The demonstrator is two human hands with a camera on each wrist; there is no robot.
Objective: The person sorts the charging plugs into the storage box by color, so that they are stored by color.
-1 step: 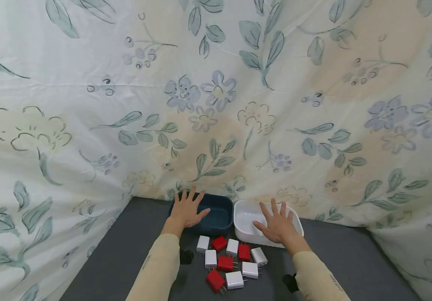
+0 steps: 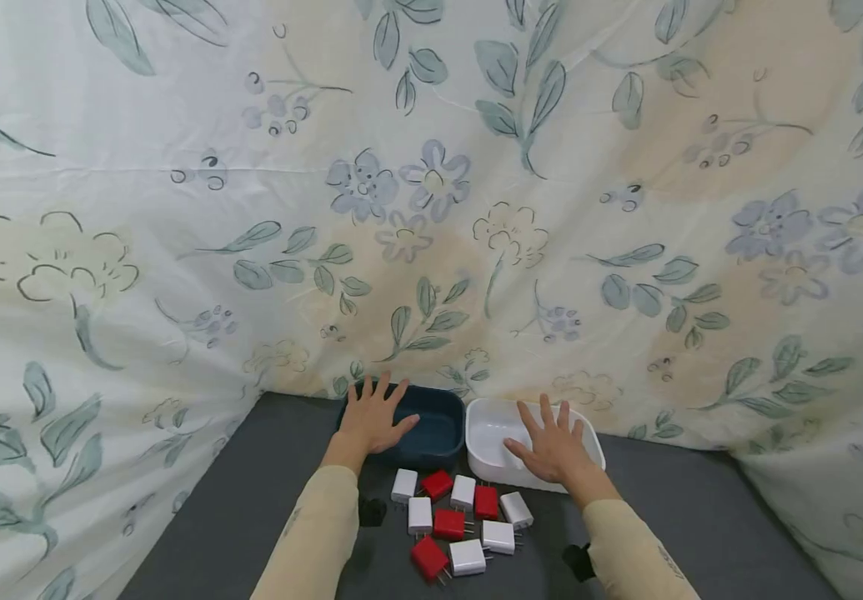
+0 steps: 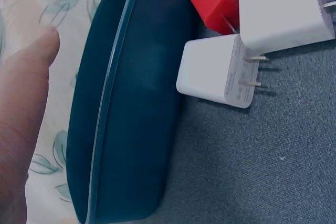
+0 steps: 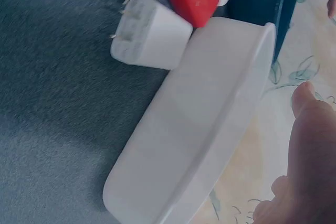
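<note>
Near the far edge of the surface (image 2: 228,500), left hand (image 2: 374,421) over blue tub (image 2: 423,458) and right hand (image 2: 554,447) over white tub (image 2: 506,477) have fingers spread apart, while chargers (image 2: 449,524) crowd the tubs' near sides, where a low-dragging wrist could scatter them.

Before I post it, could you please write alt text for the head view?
A human left grip spreads over a blue bin, the right grip over a white bin; nearer, four red chargers and six white chargers lie on a dark table, with floral cloth behind.
</note>
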